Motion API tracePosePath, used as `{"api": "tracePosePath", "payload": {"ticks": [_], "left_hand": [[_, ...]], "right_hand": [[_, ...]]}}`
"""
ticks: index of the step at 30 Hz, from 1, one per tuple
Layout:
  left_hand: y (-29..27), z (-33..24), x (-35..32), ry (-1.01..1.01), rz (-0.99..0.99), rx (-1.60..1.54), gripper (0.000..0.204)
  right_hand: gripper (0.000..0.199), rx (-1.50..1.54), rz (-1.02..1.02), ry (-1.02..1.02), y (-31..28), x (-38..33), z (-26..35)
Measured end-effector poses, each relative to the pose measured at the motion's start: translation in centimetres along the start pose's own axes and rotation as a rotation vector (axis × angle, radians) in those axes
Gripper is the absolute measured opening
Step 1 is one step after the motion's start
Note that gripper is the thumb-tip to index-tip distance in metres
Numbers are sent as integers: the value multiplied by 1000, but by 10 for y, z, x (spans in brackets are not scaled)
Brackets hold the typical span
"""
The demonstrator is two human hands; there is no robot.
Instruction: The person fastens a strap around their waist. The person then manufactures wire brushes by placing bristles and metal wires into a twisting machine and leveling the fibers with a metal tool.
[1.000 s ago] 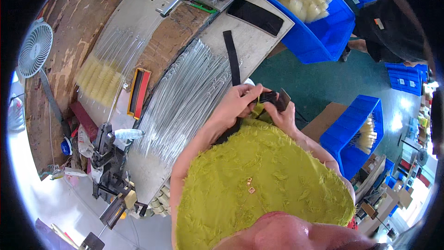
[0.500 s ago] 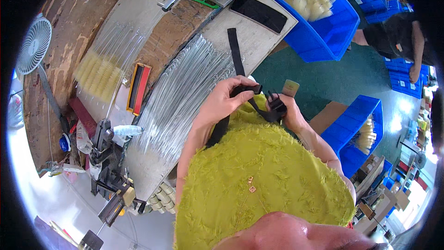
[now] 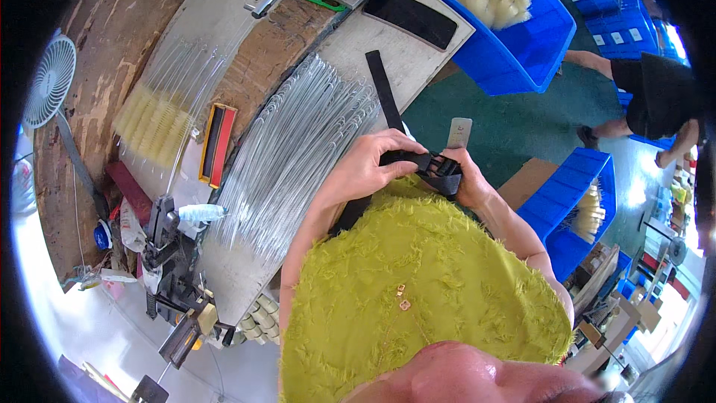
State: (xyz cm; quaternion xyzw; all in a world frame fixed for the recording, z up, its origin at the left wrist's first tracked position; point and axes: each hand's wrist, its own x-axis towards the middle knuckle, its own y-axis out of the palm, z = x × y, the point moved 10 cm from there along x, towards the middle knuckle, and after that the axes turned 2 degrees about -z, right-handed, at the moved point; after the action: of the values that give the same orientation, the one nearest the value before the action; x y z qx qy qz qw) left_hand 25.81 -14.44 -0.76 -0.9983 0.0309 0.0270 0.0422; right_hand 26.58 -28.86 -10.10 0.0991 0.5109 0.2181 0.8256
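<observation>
In front of my waist, both hands work on a black strap with a plastic buckle. My left hand (image 3: 373,168) is closed on one black strap end (image 3: 406,157), thumb below and fingers above. My right hand (image 3: 471,179) grips the black buckle (image 3: 445,167), whose prongs point toward the left hand. The two parts touch or nearly touch; whether they are joined I cannot tell. A flat pale tag (image 3: 460,133) stands up beside the right fingers. Past my left hand, a loose black strap length (image 3: 382,86) lies over the bench edge.
Bundled metal wires with hooked ends (image 3: 298,142) lie on the bench (image 3: 395,30) beside a phone (image 3: 410,16). Pale bristle brushes (image 3: 153,123) lie farther left. Blue bins (image 3: 548,52) hold more brushes. Another person (image 3: 660,97) is at the far right.
My hands have drawn closer together, bringing the strap end up to the buckle. The pale tag has turned more upright. The other person has moved and shows more of the legs.
</observation>
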Motion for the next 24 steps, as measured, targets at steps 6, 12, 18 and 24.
{"api": "tracePosePath", "payload": {"ticks": [6,12,18,24], "left_hand": [[-7,7,-1,-66,-44,1,23],[-1,13,0,-87,13,9,23],[5,9,-1,-58,88,-136,24],[4,20,-3,-137,-10,-111,22]], "right_hand": [[32,-16,44,-28,1,1,2],[32,-5,48,4,3,-1,0],[36,54,115,102,3,2,-6],[42,163,106,137,6,-3,-15]]}}
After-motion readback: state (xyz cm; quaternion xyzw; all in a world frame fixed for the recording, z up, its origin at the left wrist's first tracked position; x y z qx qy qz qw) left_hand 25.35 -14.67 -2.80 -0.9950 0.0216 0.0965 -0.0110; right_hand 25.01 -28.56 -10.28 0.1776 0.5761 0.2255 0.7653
